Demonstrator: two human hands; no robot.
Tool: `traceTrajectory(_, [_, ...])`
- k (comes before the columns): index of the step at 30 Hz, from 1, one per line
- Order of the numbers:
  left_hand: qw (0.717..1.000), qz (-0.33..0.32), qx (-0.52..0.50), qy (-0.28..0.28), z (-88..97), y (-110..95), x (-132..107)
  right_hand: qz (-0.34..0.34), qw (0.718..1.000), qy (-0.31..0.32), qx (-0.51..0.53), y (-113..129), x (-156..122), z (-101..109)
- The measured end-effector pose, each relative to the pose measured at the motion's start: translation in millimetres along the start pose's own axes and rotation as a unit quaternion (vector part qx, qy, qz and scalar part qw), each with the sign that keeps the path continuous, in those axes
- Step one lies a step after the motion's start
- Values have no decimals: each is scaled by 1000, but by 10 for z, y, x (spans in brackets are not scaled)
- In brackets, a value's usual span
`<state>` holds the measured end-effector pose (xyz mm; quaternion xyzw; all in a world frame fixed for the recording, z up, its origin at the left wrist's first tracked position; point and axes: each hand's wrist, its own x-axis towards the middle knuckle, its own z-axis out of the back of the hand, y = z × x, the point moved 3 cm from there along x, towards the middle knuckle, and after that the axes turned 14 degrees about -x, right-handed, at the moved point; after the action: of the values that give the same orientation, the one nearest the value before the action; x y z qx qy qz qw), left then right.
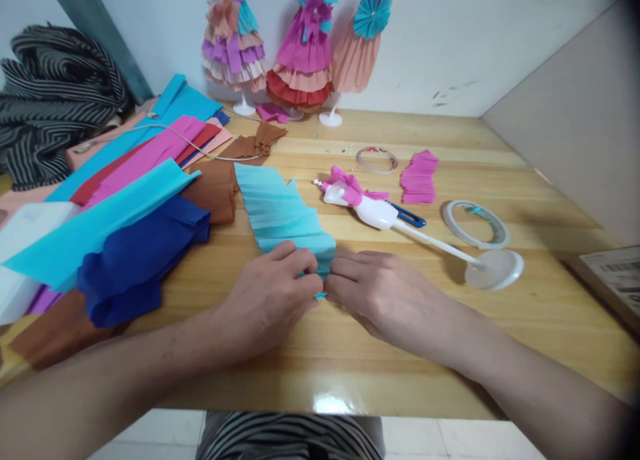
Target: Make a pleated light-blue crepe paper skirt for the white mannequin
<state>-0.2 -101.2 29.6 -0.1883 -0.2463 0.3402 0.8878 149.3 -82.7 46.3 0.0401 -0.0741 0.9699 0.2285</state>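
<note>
A pleated strip of light blue crepe paper (280,210) lies on the wooden table (400,360), running away from me. My left hand (270,293) and my right hand (380,293) meet at its near end, both with fingers curled and pinching the paper's edge. A white doll-size mannequin (380,213) on a round stand lies on its side just beyond my right hand, with pink crepe wrapped on its top.
Stacked crepe sheets in blue, teal, pink, red and brown (130,207) cover the left of the table. Three mannequins in paper dresses (300,47) stand at the back wall. Two tape rolls (475,223), a pink pleated piece (419,178), blue-handled scissors (407,215), striped fabric (55,93).
</note>
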Motion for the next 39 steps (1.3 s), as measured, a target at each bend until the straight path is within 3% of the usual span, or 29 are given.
traceTrajectory(7, [997,33,49,52,-47,23,7,-21,1000,13,14,-21,12,-103])
traceTrajectory(13, [997,29,60,37,-42,30,19,-14,1000,-6,-2,-4,22,-80])
traceTrajectory(20, [994,-22,110,6,-27,18,-17,-22,1000,-3,-21,-28,23,-94])
traceTrajectory(28, [997,71,32,25,-42,139,-11,-75,993,72,54,-81,25,-129])
traceTrajectory(39, [997,9,74,31,-55,107,-22,-55,996,46,43,-74,43,-121])
